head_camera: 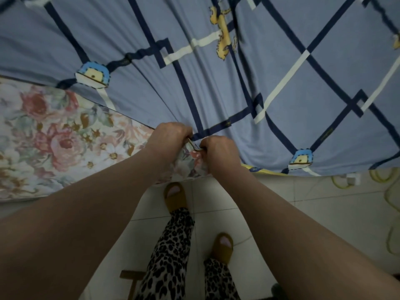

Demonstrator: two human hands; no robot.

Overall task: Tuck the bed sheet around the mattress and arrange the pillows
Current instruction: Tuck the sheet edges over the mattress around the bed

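A blue bed sheet point(216, 87) with dark and white crossing bands covers most of the bed. The floral mattress point(49, 139) shows bare at the left and at the near corner. My left hand point(171, 139) and my right hand point(218, 152) are side by side at that corner, both fisted on the sheet's edge where it meets the floral cover. Creases fan out across the sheet from my hands. No pillows are in view.
I stand on pale floor tiles point(303, 213) in brown slippers point(175, 198) and leopard-print trousers. A yellow cord point(389, 204) loops on the floor at the right. A wooden piece point(129, 278) lies near the bottom edge.
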